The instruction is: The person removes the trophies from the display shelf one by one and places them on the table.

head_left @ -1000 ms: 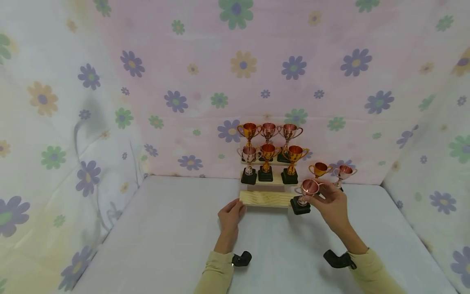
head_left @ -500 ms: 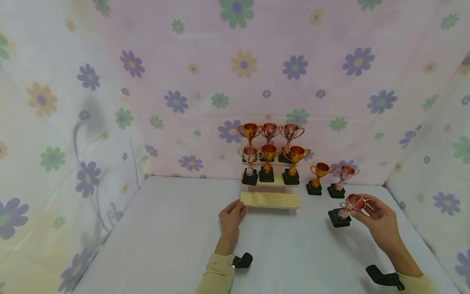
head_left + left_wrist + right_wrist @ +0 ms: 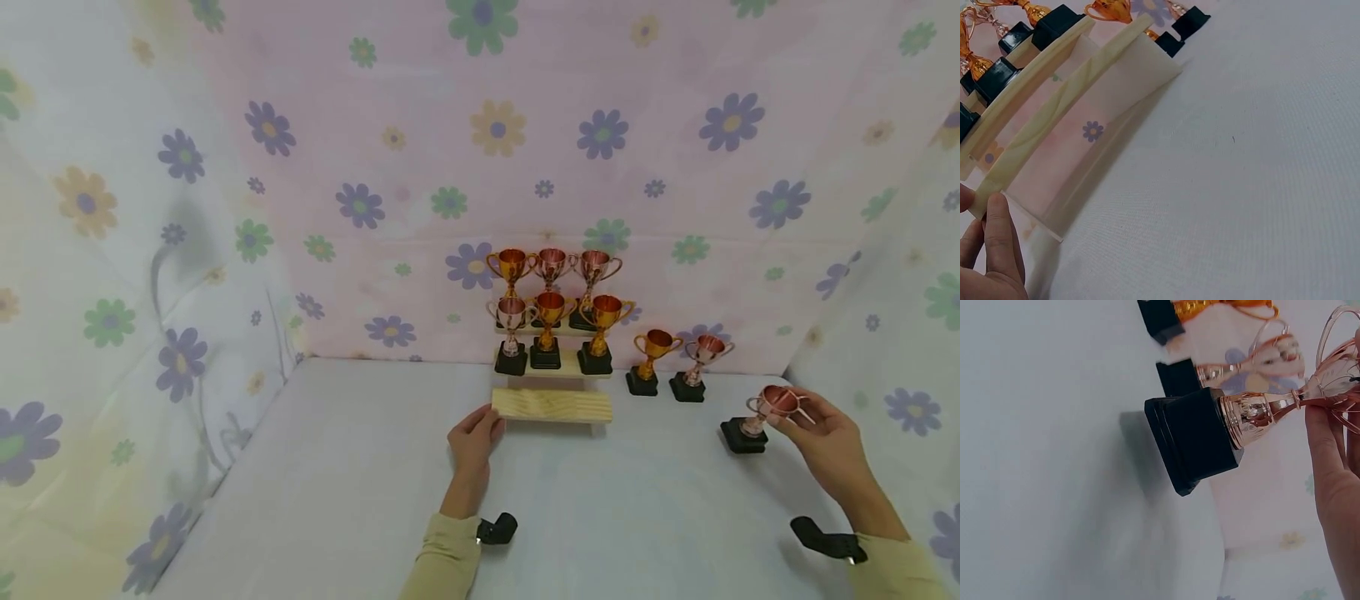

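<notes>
My right hand [image 3: 828, 442] grips a rose-gold trophy cup [image 3: 759, 417] by its bowl and handle, at the right of the table. Its black base [image 3: 1194, 440] tilts slightly, close over the white surface in the right wrist view. At the centre stands a tiered wooden rack [image 3: 551, 406] with a bare bottom step. My left hand [image 3: 472, 442] pinches the left end of that step between thumb and fingers [image 3: 1000, 237]. Gold and rose-gold trophies fill the two upper steps, among them a gold trophy [image 3: 600, 333] at the middle step's right end.
Right of the rack, a gold trophy [image 3: 651, 360] and a rose-gold trophy [image 3: 699, 367] stand upright on the white table [image 3: 360, 467]. Flower-patterned cloth [image 3: 420, 150] hangs behind and along both sides.
My right hand has carried the rose-gold trophy from the bottom step's right end outward to the right of the table. The left hand stays at the step's left end.
</notes>
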`<state>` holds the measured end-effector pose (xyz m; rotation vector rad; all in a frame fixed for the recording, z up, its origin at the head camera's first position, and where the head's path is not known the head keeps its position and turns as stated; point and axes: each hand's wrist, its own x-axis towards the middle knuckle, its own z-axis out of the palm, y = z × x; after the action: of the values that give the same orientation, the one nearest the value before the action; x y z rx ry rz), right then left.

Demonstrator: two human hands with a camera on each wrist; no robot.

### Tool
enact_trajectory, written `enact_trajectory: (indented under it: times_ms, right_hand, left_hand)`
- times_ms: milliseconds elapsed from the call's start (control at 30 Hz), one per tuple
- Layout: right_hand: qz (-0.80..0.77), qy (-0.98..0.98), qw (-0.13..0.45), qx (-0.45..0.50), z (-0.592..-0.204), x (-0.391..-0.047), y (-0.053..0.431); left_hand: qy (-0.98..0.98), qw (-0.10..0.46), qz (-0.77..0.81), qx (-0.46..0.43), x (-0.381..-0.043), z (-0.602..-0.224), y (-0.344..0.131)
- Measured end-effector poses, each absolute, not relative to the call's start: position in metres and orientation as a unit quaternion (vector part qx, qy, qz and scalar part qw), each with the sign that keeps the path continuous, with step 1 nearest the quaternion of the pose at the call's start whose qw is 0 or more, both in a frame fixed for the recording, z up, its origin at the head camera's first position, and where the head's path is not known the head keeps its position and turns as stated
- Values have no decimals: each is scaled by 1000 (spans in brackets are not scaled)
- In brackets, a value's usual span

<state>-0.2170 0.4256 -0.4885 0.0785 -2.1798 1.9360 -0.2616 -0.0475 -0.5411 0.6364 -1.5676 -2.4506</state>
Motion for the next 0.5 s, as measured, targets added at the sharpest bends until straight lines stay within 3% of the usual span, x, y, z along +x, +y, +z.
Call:
enact_trajectory:
  times_ms: [500]
  right_hand:
    - [773,-629,51,65,-490,-259,459]
  left_hand:
    - [-519,78,-824,213,-262,-540,-49]
